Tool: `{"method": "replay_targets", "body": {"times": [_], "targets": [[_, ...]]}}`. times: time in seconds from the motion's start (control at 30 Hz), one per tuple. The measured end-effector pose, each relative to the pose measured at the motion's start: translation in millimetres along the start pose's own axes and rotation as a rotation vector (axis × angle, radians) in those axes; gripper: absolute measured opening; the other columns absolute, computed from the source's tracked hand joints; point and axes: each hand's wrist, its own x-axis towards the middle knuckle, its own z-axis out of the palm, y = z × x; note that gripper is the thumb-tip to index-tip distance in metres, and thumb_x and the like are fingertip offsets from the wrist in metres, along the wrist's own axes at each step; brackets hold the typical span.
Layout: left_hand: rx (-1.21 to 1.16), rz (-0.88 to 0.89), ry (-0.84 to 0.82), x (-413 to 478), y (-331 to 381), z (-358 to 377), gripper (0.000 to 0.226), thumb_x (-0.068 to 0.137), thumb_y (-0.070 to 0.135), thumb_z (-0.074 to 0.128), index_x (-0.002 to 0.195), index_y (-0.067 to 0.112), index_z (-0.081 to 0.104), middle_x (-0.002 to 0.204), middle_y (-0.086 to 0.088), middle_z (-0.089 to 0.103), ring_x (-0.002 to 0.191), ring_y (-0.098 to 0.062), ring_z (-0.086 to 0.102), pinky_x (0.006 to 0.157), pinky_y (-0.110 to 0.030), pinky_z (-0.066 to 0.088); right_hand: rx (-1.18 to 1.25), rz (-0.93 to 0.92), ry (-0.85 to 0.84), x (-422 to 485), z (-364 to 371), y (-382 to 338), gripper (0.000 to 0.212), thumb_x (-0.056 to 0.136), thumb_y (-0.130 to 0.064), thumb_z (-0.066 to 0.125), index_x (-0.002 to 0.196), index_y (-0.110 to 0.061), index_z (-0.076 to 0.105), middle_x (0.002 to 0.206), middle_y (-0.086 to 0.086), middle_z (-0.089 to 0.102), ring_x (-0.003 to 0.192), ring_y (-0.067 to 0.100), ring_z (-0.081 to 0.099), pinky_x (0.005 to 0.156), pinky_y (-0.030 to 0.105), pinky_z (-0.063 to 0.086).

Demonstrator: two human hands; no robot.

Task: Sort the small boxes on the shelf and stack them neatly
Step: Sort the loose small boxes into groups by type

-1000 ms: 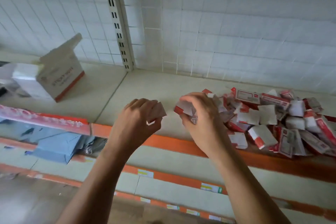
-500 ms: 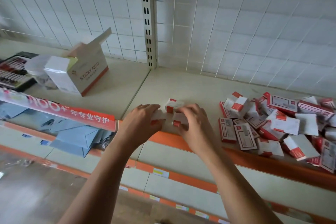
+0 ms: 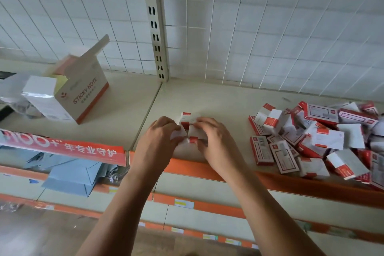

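My left hand [image 3: 158, 137] and right hand [image 3: 216, 141] curl their fingers round a few small boxes [image 3: 194, 133], pressing them together near the front of the shelf [image 3: 207, 97]. I judge I'm squaring a first stack; next comes fetching another from the loose heap [image 3: 311, 137] on my right.

On the side of the open carton [image 3: 83, 97], in orange capitals slanting upward: "STICKY NOTE". Just beneath, a line of small Chinese characters, too fine to read. To the left of that, a red smiling-face logo [image 3: 64, 95]. On the red banner strip [image 3: 91, 149] at left, in white: a blurred "100+", then "年专业守护". On the small boxes [image 3: 329, 138] heaped at right: a barcode [image 3: 260, 143] on one red-edged face, framed panels of print on others, all too small to make out. On the price tags [image 3: 184, 203] lower down: yellow and green patches, nothing legible.
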Motion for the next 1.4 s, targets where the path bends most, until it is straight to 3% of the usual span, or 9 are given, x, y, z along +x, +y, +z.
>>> {"method": "replay_targets", "body": {"times": [0.27, 0.47, 0.63, 0.77, 0.9, 1.0, 1.2, 1.3, 1.4], "targets": [[0.016, -0.084, -0.007, 26, -15, 4, 0.023, 0.078, 0.021, 0.079, 0.097, 0.01, 0.074, 0.104, -0.001, 0.065, 0.093, -0.025, 0.062, 0.078, -0.037, 0.049, -0.015, -0.004, 0.005, 30, 3, -7, 0.045, 0.079, 0.007, 0.062, 0.121, -0.009, 0.066, 0.128, 0.005, 0.062, 0.11, 0.033, 0.058, 0.098, 0.037, 0.047], [0.126, -0.025, -0.025, 22, 2, -5, 0.025, 0.078, 0.022, 0.077, 0.103, 0.016, 0.072, 0.108, -0.001, 0.063, 0.095, -0.028, 0.061, 0.071, -0.036, 0.049, -0.058, -0.081, -0.026, 16, -22, 3, 0.061, 0.08, -0.002, 0.071, 0.138, -0.011, 0.053, 0.138, 0.007, 0.056, 0.126, 0.029, 0.051, 0.106, 0.04, 0.043], [0.125, 0.124, -0.001, 27, 44, 3, 0.032, 0.077, 0.019, 0.078, 0.109, 0.017, 0.069, 0.11, 0.001, 0.064, 0.096, -0.025, 0.062, 0.069, -0.029, 0.044, -0.093, -0.062, 0.118, -13, -70, 16, 0.042, 0.081, -0.007, 0.073, 0.122, -0.009, 0.064, 0.125, 0.005, 0.062, 0.115, 0.025, 0.058, 0.099, 0.038, 0.048], [0.076, 0.214, -0.062, 29, 84, 27, 0.037, 0.079, 0.018, 0.077, 0.114, 0.016, 0.067, 0.113, -0.001, 0.063, 0.096, -0.024, 0.064, 0.069, -0.03, 0.047, -0.137, -0.016, 0.188, -41, -114, 33, 0.034, 0.087, -0.01, 0.069, 0.12, -0.011, 0.064, 0.121, 0.0, 0.064, 0.111, 0.015, 0.06, 0.097, 0.022, 0.045], [0.072, 0.297, -0.117, 33, 115, 54, 0.042, 0.078, 0.021, 0.078, 0.118, 0.016, 0.065, 0.116, -0.001, 0.061, 0.098, -0.026, 0.064, 0.069, -0.036, 0.053, -0.228, 0.05, 0.281, -69, -148, 55, 0.035, 0.085, -0.013, 0.072, 0.119, -0.01, 0.064, 0.118, 0.002, 0.066, 0.106, 0.015, 0.062, 0.094, 0.026, 0.051], [0.082, 0.326, -0.134, 35, 134, 66, 0.045, 0.08, 0.027, 0.076, 0.122, 0.019, 0.062, 0.12, 0.001, 0.059, 0.105, -0.024, 0.06, 0.067, -0.04, 0.056, -0.302, 0.143, 0.299, -84, -165, 77, 0.043, 0.083, -0.018, 0.072, 0.124, -0.012, 0.061, 0.124, 0.002, 0.063, 0.113, 0.015, 0.059, 0.101, 0.028, 0.047], [0.085, 0.363, -0.144, 40, 155, 80, 0.049, 0.078, 0.022, 0.077, 0.125, 0.02, 0.06, 0.124, 0.002, 0.057, 0.108, -0.023, 0.059, 0.067, -0.036, 0.051, -0.415, 0.269, 0.245, -100, -170, 115, 0.05, 0.081, -0.013, 0.077, 0.128, -0.016, 0.06, 0.131, -0.001, 0.059, 0.121, 0.013, 0.054, 0.101, 0.015, 0.033], [0.111, 0.382, -0.176, 45, 158, 86, 0.061, 0.078, 0.023, 0.078, 0.133, 0.02, 0.053, 0.136, 0.0, 0.05, 0.116, -0.024, 0.056, 0.079, -0.04, 0.054, -0.4, 0.256, 0.255, -100, -168, 127, 0.044, 0.082, -0.006, 0.072, 0.125, -0.016, 0.064, 0.129, -0.001, 0.06, 0.12, 0.014, 0.055, 0.097, 0.014, 0.037], [0.129, 0.437, -0.231, 53, 160, 91, 0.073, 0.078, 0.023, 0.078, 0.142, 0.021, 0.043, 0.148, -0.001, 0.04, 0.131, -0.025, 0.044, 0.102, -0.041, 0.043, -0.36, 0.252, 0.29, -96, -171, 131, 0.043, 0.082, -0.003, 0.071, 0.123, -0.014, 0.065, 0.126, 0.003, 0.061, 0.117, 0.017, 0.057, 0.095, 0.018, 0.044]]}}
